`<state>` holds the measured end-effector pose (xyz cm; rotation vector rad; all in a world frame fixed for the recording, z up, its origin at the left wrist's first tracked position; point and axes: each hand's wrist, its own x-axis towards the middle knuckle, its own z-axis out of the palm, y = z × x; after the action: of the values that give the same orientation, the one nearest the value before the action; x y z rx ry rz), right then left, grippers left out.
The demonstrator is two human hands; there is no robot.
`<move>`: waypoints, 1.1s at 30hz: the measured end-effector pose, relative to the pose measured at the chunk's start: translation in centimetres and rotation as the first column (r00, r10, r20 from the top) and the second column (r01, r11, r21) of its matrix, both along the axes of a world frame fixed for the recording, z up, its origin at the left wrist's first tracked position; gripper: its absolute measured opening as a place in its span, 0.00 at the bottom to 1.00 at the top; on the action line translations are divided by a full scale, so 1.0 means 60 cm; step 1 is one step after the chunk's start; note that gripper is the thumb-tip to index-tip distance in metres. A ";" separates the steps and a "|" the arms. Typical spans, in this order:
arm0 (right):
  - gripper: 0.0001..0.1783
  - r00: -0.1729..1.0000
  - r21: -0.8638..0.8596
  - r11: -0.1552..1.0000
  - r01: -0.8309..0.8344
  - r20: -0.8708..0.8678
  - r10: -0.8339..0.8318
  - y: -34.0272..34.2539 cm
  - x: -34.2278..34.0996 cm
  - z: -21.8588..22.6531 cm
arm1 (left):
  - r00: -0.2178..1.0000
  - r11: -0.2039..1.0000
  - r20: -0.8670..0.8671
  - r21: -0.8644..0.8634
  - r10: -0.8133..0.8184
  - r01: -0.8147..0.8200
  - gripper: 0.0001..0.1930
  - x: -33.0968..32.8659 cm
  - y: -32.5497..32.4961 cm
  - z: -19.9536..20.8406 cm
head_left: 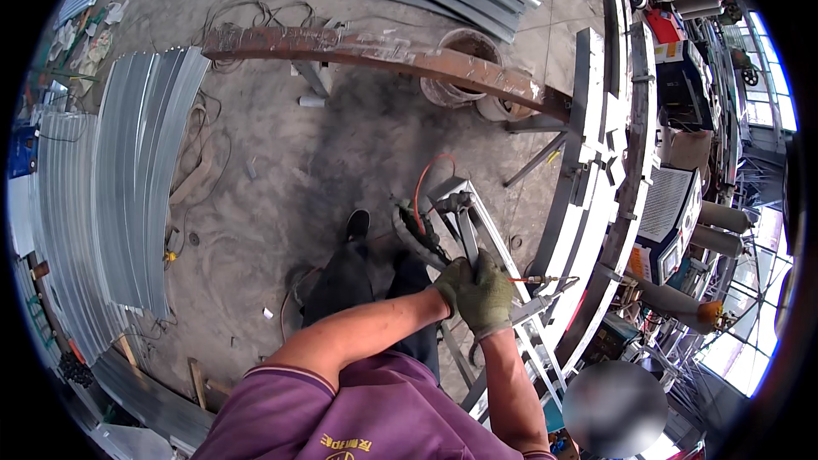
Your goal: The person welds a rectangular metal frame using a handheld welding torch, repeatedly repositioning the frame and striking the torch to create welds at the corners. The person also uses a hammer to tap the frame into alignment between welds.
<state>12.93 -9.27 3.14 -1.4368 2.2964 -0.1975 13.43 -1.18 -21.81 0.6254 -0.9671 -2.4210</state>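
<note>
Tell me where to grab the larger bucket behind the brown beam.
Take the larger bucket by its far rim, coming from the far side of the brown beam. The beam crosses in front of its middle in this view, while the open mouth shows beyond it, so that edge looks freest. I can't make out a handle.

the grey floor (256,247) bears two dirty buckets (445,94).
</note>
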 end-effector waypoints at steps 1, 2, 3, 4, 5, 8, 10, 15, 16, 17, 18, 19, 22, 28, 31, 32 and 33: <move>0.14 0.998 0.040 0.999 0.031 0.047 -0.032 -0.011 0.009 0.016 | 0.974 0.929 -0.164 0.357 0.159 -0.092 0.17 -0.010 0.006 0.012; 0.16 0.993 0.082 0.995 0.060 0.095 -0.068 -0.020 0.019 0.024 | 0.978 0.945 -0.136 0.307 0.158 -0.111 0.17 -0.003 0.005 0.014; 0.11 0.996 -0.042 0.999 0.010 0.088 -0.006 -0.022 0.027 0.021 | 0.981 0.958 -0.102 0.253 0.162 -0.132 0.16 0.007 0.000 0.012; 0.11 0.982 -0.064 0.993 0.098 0.169 -0.086 -0.022 0.017 0.034 | 0.993 0.978 0.116 -0.210 0.009 0.016 0.16 0.022 -0.036 0.059; 0.11 0.953 -0.082 0.975 0.206 0.242 -0.181 -0.018 0.010 0.073 | 0.935 0.766 0.352 -0.589 -0.044 0.258 0.16 0.040 -0.071 0.121; 0.10 0.902 -0.136 0.932 0.336 0.330 -0.277 0.014 -0.022 0.130 | 0.846 0.449 0.520 -0.788 0.120 0.421 0.19 0.063 -0.115 0.176; 0.15 0.893 -0.236 0.890 0.390 0.335 -0.302 0.041 -0.051 0.165 | 0.789 0.291 0.604 -0.780 0.114 0.554 0.24 0.079 -0.139 0.224; 0.20 0.794 -0.342 0.723 0.600 0.148 -0.589 0.161 -0.235 0.133 | 0.678 0.201 0.725 -0.686 0.120 0.699 0.26 0.082 -0.161 0.242; 0.20 0.757 -0.249 0.727 0.640 0.037 -0.653 0.179 -0.278 0.131 | 0.632 0.205 0.767 -0.640 0.110 0.741 0.28 0.082 -0.163 0.252; 0.21 0.706 -0.186 0.699 0.691 -0.034 -0.707 0.207 -0.321 0.113 | 0.655 0.170 0.746 -0.666 0.124 0.726 0.29 0.085 -0.155 0.244; 0.22 0.661 -0.128 0.669 0.732 -0.103 -0.743 0.241 -0.362 0.083 | 0.675 0.137 0.722 -0.692 0.149 0.709 0.30 0.087 -0.145 0.233; 0.21 0.626 -0.108 0.645 0.756 -0.166 -0.762 0.275 -0.403 0.052 | 0.641 0.143 0.765 -0.643 0.063 0.753 0.32 0.077 -0.147 0.232; 0.19 0.531 -0.122 0.556 0.822 -0.188 -0.826 0.347 -0.493 -0.076 | 0.668 0.174 0.744 -0.659 0.007 0.732 0.34 0.080 -0.156 0.223; 0.15 0.537 -0.124 0.573 0.810 -0.233 -0.811 0.291 -0.592 -0.243 | 0.636 0.233 0.767 -0.635 0.080 0.736 0.34 0.104 -0.151 0.212; 0.10 0.540 -0.157 0.583 0.797 -0.248 -0.805 0.276 -0.671 -0.316 | 0.608 0.273 0.786 -0.613 0.113 0.742 0.37 0.088 -0.146 0.211; 0.10 0.565 -0.149 0.613 0.776 -0.266 -0.781 0.272 -0.693 -0.345 | 0.579 0.325 0.807 -0.583 0.119 0.745 0.38 0.084 -0.143 0.202; 0.12 0.582 -0.241 0.664 0.708 -0.335 -0.741 0.278 -0.717 -0.381 | 0.612 0.322 0.781 -0.616 0.126 0.719 0.38 0.070 -0.147 0.203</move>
<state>-30.12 7.44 -19.72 -0.4680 3.1650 -0.2428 17.64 -10.01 -9.63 0.9832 -2.7747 -1.2708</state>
